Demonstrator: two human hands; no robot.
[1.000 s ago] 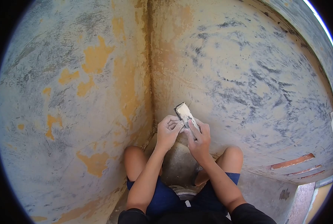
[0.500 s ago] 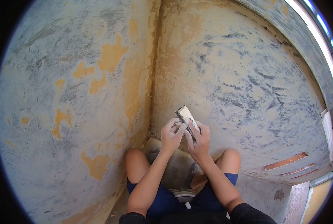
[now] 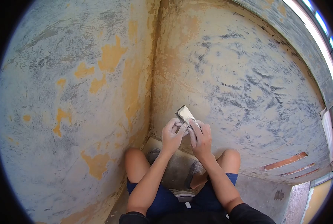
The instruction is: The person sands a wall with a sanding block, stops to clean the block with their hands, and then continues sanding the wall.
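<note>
A small oblong sanding block [image 3: 186,114], pale with dust on top and dark along its edge, is held up in front of the wall corner. My right hand [image 3: 201,139] grips its lower end, thumb lying along the pale face. At its left edge, my left hand [image 3: 172,136] has its fingers curled against the block, thumb close to the fingertips. White dust coats the fingers of both hands. The underside of the block is hidden.
The left wall [image 3: 43,149] is grey with yellow patches. It meets the dark-streaked right wall [image 3: 245,89] in a corner just ahead. Reddish slots [image 3: 286,161] cut the right wall low down. My bent knees flank a concrete floor [image 3: 175,170], with a round rim [image 3: 184,194] beneath me.
My right hand has slid slightly to the right and down along the block, its fingers shifting a little. The left hand and the block have barely moved.
</note>
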